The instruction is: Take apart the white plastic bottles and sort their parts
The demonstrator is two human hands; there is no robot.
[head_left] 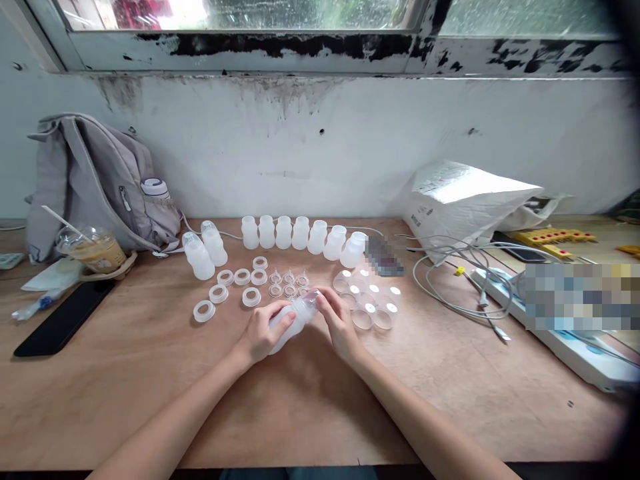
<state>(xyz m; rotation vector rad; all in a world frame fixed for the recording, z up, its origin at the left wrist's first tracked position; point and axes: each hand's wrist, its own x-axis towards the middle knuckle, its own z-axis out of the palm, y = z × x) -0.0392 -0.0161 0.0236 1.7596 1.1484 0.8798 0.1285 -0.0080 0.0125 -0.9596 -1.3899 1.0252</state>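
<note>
A frosted bottle (286, 331) lies tilted between my hands, with a clear cap (309, 301) at its upper right end. My left hand (264, 332) wraps round the bottle's body. The fingers of my right hand (339, 319) close on the clear cap. Behind them, several open frosted bottles (301, 233) stand in a row. Two capped bottles (199, 257) are at the left. Several white rings (251, 297) lie left of my hands, beside small clear nipples (289, 291). Several clear caps (363, 319) rest right of my right hand.
A grey backpack (95, 180), an iced drink (97, 250) and a black phone (65, 319) are on the left. To the right are a silvery bag (460, 200), coiled cables (453, 303) and a white power strip (575, 353). A wall stands behind.
</note>
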